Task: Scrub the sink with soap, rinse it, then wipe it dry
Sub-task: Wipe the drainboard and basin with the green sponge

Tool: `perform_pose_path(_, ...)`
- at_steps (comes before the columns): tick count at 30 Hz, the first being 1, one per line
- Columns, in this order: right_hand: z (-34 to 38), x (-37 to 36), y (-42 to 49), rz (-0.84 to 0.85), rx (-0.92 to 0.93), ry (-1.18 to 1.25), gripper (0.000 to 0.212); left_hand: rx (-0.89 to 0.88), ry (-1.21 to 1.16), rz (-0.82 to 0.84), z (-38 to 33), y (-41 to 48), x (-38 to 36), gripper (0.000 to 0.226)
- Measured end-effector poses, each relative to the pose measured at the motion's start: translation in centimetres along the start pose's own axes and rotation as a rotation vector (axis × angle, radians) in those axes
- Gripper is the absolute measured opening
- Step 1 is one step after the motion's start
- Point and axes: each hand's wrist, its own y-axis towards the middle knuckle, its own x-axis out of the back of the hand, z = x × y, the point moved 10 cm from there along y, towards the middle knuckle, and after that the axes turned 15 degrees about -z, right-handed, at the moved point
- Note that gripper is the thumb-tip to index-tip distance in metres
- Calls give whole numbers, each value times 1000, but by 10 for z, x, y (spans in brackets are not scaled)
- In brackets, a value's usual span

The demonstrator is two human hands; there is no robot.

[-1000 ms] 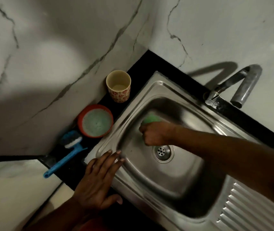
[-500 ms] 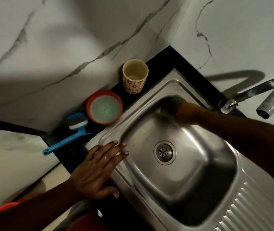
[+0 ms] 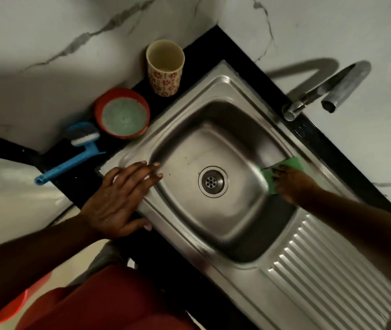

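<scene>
The steel sink (image 3: 216, 91) fills the middle of the view, with its drain (image 3: 213, 181) at the basin's centre. My right hand (image 3: 293, 184) holds a green sponge (image 3: 293, 163) against the basin's right wall, just below the rim, fingers curled over it. My left hand (image 3: 120, 198) rests flat on the sink's left rim, fingers straight and pointing toward the basin. The tap (image 3: 332, 91) hangs over the back right corner and no water runs from it.
On the black counter by the marble wall stand a patterned cup (image 3: 165, 67), a red dish of green soap (image 3: 122, 114) and a blue brush (image 3: 75, 153). The ribbed drainboard (image 3: 332, 277) lies to the right. Red clothing shows at the bottom.
My right hand has swept the sponge from the basin's back left wall across to its right wall. My left hand has stayed on the rim.
</scene>
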Motion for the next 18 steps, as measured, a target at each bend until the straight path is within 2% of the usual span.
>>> perform_pose_path(2,13,-13,-21,69,-15,-103,41,5,-3,-10,0,0,0,102)
perform_pose_path(3,25,-27,-28,126,47,-140,37,7,-5,-13,1,0,0,102)
perform_pose_path(5,50,-38,-44,137,39,-151,32,3,-11,-20,0,0,1,101)
perform_pose_path(7,82,-41,-62,122,-18,-136,34,3,-17,-34,-1,-1,2,100)
perform_pose_path(9,125,-52,-82,193,4,-98,39,3,-24,-54,-1,-1,3,99)
perform_pose_path(11,160,-59,-98,301,12,37,46,2,-26,-69,-1,-2,4,98)
perform_pose_path(13,182,-54,-103,321,29,260,49,2,-25,-69,-1,-2,3,98)
perform_pose_path(15,203,-33,-108,296,15,608,48,2,-23,-64,0,-2,3,99)
perform_pose_path(18,229,-1,-104,262,-272,1417,40,-8,-26,-65,0,-1,4,99)
